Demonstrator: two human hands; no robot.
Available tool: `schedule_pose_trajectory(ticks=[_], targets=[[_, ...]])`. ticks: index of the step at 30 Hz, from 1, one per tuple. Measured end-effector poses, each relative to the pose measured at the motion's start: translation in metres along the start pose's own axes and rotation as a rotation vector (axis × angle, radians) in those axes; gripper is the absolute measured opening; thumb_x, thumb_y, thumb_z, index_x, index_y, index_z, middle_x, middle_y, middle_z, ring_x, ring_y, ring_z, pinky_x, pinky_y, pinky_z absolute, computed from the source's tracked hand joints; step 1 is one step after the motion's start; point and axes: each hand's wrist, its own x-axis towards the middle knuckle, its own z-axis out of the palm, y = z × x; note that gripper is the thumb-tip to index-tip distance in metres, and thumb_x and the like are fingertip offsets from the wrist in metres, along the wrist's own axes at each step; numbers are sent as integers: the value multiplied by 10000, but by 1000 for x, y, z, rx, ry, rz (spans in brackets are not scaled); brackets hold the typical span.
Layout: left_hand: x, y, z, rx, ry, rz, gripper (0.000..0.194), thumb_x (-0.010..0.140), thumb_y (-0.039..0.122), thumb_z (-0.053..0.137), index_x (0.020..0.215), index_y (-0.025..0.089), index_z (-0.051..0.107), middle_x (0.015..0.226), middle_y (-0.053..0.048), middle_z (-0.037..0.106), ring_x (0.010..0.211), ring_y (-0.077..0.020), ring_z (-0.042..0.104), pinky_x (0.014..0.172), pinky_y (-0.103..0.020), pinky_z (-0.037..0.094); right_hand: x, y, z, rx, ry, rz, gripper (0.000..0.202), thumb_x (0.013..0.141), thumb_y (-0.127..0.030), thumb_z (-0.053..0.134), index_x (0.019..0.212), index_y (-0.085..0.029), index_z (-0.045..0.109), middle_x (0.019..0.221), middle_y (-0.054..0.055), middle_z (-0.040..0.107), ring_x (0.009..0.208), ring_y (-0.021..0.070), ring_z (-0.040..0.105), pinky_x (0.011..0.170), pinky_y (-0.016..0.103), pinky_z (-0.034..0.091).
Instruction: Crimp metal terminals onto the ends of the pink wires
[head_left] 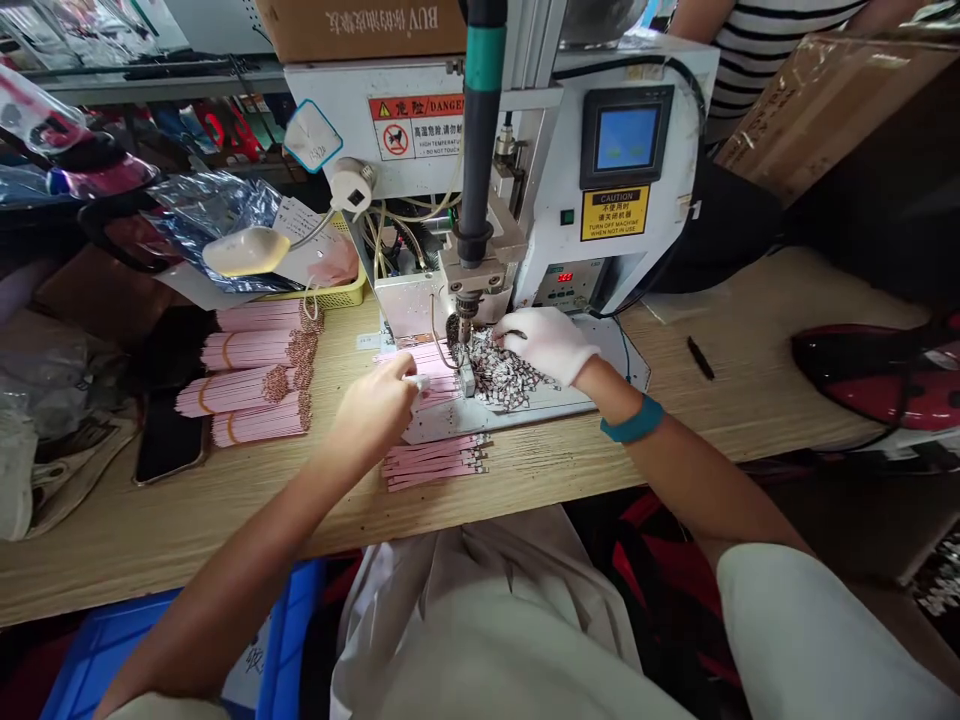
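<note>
So, hands (pixel 381 398) (pixel 546 343) by pink wires (pixel 433 362) and probably metal parts (pixel 504 375).

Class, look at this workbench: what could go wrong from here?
1. Burn: the gloved right hand is close to the machine's tip, and the label warns of high temperature.
2. Spill: the small parts lie in a loose heap beside that hand, so a knock might scatter them.
3. Disorder: the loose pink wires near the table's front edge could get nudged off.
</note>
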Motion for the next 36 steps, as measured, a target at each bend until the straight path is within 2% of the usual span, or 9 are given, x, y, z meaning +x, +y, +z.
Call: schedule_pose_trajectory(ticks=[4,8,10,13,17,23,27,32,36], targets=[[22,-10,13,-237,-60,67,244,846,239,476,792,123,684,977,-105,592,724,-160,561,704,-283,452,15,11,10,-39,-46,-17,194,835,-267,589,919,-172,736,936,76,692,892,228,610,741,305,424],[29,-13,9,-502,-120,51,269,857,299,464,815,148,683,816,-58,618,743,-167,553,700,-272,434,10,6,10,27,11,17,162,840,-239,576,866,-149,708,900,91,675,861,227,616,693,294,426],[31,-13,5,-595,-180,-9,299,848,362,487,777,138,670,715,-33,605,653,-145,518,624,-251,405,7,2,5,194,3,67,159,853,-250,562,850,-138,675,784,72,668,714,190,630,605,272,430],[36,-12,5,-737,-263,-101,333,811,433,535,750,128,653,613,-1,550,536,-106,434,510,-219,339,5,-6,3,577,-114,178,148,850,-256,571,852,-123,635,625,30,622,479,120,572,457,232,414],[43,-12,9,-936,-305,-143,318,739,448,627,724,130,636,597,7,542,505,-89,414,469,-203,331,5,-14,10,969,-223,235,98,763,-156,640,843,-99,646,623,30,617,474,100,560,411,212,453],[50,-18,19,-984,-270,-152,259,709,384,657,693,126,639,644,-3,569,543,-92,433,487,-203,337,2,-21,19,1195,-247,279,122,715,-101,660,834,-92,636,643,7,595,453,62,517,350,166,442],[50,-19,24,-995,-246,-154,272,748,378,601,644,127,611,665,-1,562,562,-91,424,506,-206,335,0,-25,21,1194,-249,292,91,739,-94,641,823,-110,611,624,-8,570,428,54,503,310,148,399],[51,-14,21,-978,-280,-174,240,705,368,637,739,131,646,717,-10,595,575,-102,449,520,-212,342,2,-27,21,1179,-294,299,118,744,-87,643,844,-118,586,567,-19,550,410,57,493,299,140,368],[52,-9,19,-965,-298,-182,196,714,328,614,742,135,634,728,-10,588,588,-106,458,514,-211,333,1,-28,18,1188,-305,289,104,761,-102,641,841,-127,580,560,-23,547,390,54,473,292,148,350]])
